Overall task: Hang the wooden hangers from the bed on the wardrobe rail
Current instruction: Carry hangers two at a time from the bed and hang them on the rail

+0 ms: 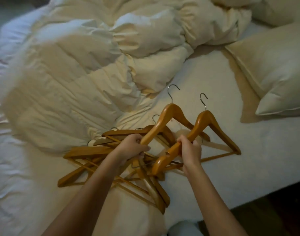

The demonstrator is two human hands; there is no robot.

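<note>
Hangers in hand: two wooden hangers are lifted above the bed, metal hooks pointing away from the camera.
Left hand (pixel 134 147): closed around the lower left arm of the left hanger (pixel 166 119).
Right hand (pixel 190 149): closed around the left arm of the right hanger (pixel 208 123), thumb over the wood.
Hanger positions: the two held hangers overlap, the right one in front; its far arm and bar reach down to the sheet.
Hanger pile (pixel 111 160): more wooden hangers lie crossed over one another on the bed (pixel 214 176), directly under and to the left of the hands, some hooks poking out at the top.
Duvet (pixel 77 74): rumpled, cream, bunched over the left and upper part of the bed, its edge touching the pile.
Pillow (pixel 273 68): at the right, well apart from the hangers.
</note>
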